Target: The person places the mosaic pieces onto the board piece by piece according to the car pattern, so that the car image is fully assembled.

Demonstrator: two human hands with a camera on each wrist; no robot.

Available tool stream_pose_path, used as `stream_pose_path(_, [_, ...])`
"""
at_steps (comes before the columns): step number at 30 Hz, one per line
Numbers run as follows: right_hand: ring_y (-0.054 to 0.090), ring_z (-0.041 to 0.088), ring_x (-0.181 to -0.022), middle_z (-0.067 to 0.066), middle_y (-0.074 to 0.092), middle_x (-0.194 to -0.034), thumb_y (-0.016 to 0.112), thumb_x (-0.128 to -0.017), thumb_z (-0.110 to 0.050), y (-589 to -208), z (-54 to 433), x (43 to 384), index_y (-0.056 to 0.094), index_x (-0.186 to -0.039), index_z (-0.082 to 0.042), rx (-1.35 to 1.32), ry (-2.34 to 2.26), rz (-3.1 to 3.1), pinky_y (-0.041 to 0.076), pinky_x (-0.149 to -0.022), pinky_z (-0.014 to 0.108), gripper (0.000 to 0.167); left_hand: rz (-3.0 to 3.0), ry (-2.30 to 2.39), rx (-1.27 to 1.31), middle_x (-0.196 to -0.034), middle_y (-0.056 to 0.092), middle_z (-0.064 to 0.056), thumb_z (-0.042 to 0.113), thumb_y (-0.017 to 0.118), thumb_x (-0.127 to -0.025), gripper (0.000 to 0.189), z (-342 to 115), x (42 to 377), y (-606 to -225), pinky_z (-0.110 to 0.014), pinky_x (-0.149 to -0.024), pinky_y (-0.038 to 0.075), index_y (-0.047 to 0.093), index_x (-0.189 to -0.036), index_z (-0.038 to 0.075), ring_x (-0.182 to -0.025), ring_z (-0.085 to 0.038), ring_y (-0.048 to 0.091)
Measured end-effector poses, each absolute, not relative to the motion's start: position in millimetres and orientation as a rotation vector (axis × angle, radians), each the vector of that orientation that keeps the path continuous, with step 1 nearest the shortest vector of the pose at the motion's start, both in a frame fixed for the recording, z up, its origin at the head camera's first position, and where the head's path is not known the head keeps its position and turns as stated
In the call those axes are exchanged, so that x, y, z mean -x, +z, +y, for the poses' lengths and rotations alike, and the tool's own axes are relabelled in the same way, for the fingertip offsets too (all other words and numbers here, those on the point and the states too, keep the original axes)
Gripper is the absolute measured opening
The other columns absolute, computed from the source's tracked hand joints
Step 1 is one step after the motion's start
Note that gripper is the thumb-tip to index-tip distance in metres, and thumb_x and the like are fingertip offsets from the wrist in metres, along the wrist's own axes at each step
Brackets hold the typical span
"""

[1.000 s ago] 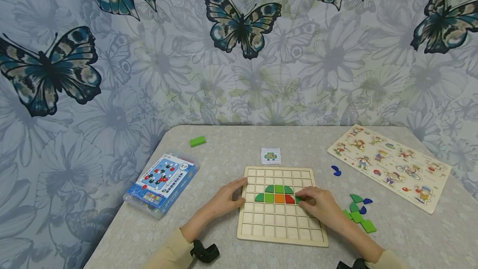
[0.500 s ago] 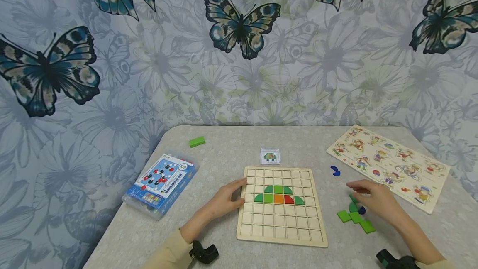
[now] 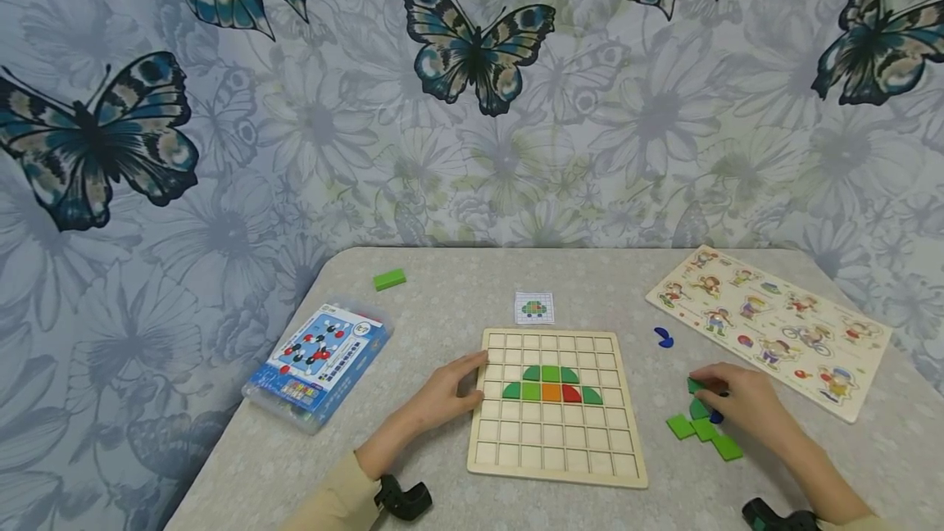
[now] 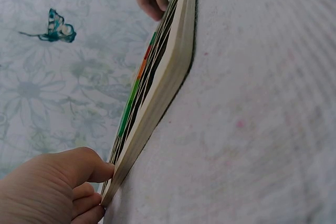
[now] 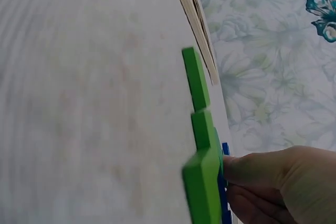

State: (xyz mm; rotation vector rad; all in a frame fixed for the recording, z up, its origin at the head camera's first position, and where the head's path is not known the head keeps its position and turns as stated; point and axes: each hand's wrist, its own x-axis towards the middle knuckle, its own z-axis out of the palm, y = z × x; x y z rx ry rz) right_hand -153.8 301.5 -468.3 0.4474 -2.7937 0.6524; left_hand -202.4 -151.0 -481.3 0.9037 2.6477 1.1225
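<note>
A square wooden grid board point(image 3: 549, 474) lies in the middle of the table in the head view. Green, orange and red tiles form two rows on it, with an orange square point(image 3: 551, 392) in the lower row. My left hand point(image 3: 438, 392) rests its thumb and fingertips against the board's left edge. To the right of the board, my right hand point(image 3: 741, 400) pinches a dark green quarter-circle tile point(image 3: 695, 384) between thumb and fingers. Close below lie another dark green tile point(image 3: 698, 409) and several light green squares point(image 3: 726, 447). A blue piece point(image 3: 715, 415) is partly hidden by the fingers.
A small pattern card point(image 3: 534, 308) lies behind the board. Two blue pieces point(image 3: 664, 338) sit near a wooden picture puzzle point(image 3: 767, 326) at the right. On the left are a blue-labelled plastic box point(image 3: 320, 363) and a light green block point(image 3: 389, 279).
My right hand has left a dark green quarter-circle on the board's lower row and moved right to the loose pieces, where it takes hold of another. The left hand stays put.
</note>
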Motion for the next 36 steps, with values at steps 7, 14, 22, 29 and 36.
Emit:
stream_pose_path(7, [0.066,0.023,-0.078,0.01,0.069,-0.095,0.068,-0.079,0.002,-467.1,297.3,158.2,0.072,-0.101,-0.001,-0.416,0.722,-2.806,0.054,-0.062,0.03,0.023,2.649,1.123,-0.905,-0.146,0.038,-0.015,0.014,0.061,-0.09,0.061,-150.0,202.0,-480.3,-0.047,-0.106,0.031,0.037,-0.144,0.0,-0.134,-0.029,0.033])
stream_pose_path(14, [0.067,0.021,-0.079,0.011,0.069,-0.099,0.073,-0.075,0.002,-468.9,298.9,158.8,0.071,-0.103,-0.002,-0.49,0.717,-2.833,0.054,-0.064,0.029,0.028,2.651,1.119,-0.895,-0.146,0.038,-0.014,0.014,0.061,-0.09,0.061,-150.0,201.8,-480.3,-0.047,-0.106,0.031,0.037,-0.144,0.0,-0.134,-0.029,0.033])
stream_pose_path(22, [0.066,0.02,-0.077,0.005,0.069,-0.092,0.079,-0.072,-0.004,-471.3,290.8,159.2,0.072,-0.096,-0.004,-0.505,0.735,-2.729,0.054,-0.063,0.027,0.025,2.642,1.129,-0.89,-0.146,0.037,-0.014,0.014,0.061,-0.09,0.061,-150.6,201.8,-481.5,-0.047,-0.106,0.031,0.037,-0.144,0.0,-0.134,-0.029,0.033])
stream_pose_path(29, [0.064,0.012,-0.072,0.005,0.069,-0.088,0.08,-0.072,-0.007,-477.7,285.6,162.2,0.072,-0.093,-0.003,-0.53,0.791,-2.658,0.053,-0.06,0.024,0.023,2.648,1.126,-0.896,-0.145,0.038,-0.014,0.013,0.061,-0.089,0.06,-150.2,201.7,-481.3,-0.047,-0.106,0.031,0.038,-0.143,0.0,-0.134,-0.029,0.033])
stream_pose_path(36, [0.067,0.024,-0.085,0.01,0.069,-0.099,0.076,-0.074,0.0,-477.4,285.4,161.9,0.072,-0.102,-0.002,-0.513,0.778,-2.711,0.055,-0.067,0.03,0.029,2.654,1.119,-0.902,-0.145,0.038,-0.015,0.013,0.062,-0.089,0.061,-149.4,202.1,-481.8,-0.047,-0.106,0.031,0.037,-0.143,-0.001,-0.134,-0.03,0.033])
